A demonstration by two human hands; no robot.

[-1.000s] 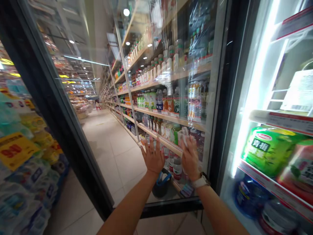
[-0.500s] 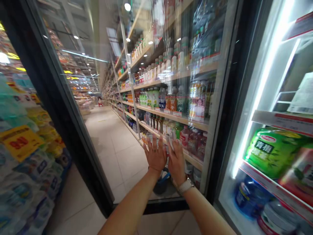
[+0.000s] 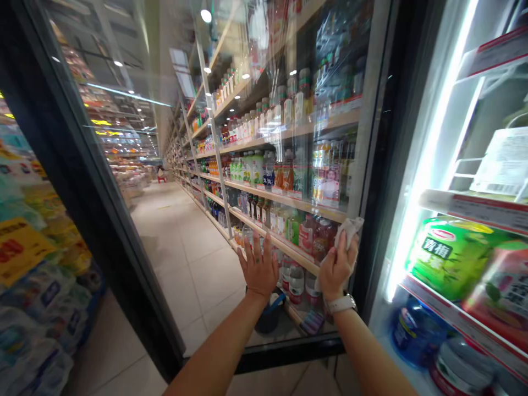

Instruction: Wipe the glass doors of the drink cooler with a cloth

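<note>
A glass door (image 3: 198, 220) with a black frame stands open before me. My left hand (image 3: 258, 268) lies flat against the lower part of its glass, fingers spread, a ring on one finger. My right hand (image 3: 337, 268) presses a crumpled white cloth (image 3: 348, 230) to the glass near the frame on the right; it may be a paper tissue, I cannot tell. A pale-banded watch (image 3: 341, 303) is on my right wrist. Rows of bottles show in the glass, seen through it or mirrored.
A lit fridge stands on the right, with a green drink pack (image 3: 447, 247) on its shelf and a blue bottle pack (image 3: 416, 327) below. Left of the door are stacked wrapped packs (image 3: 28, 330) and a yellow price sign (image 3: 18, 247). A dark bucket (image 3: 268, 320) shows in the glass.
My right hand has moved right across the glass with the white cloth, away from my left hand. My left hand stays on about the same spot.
</note>
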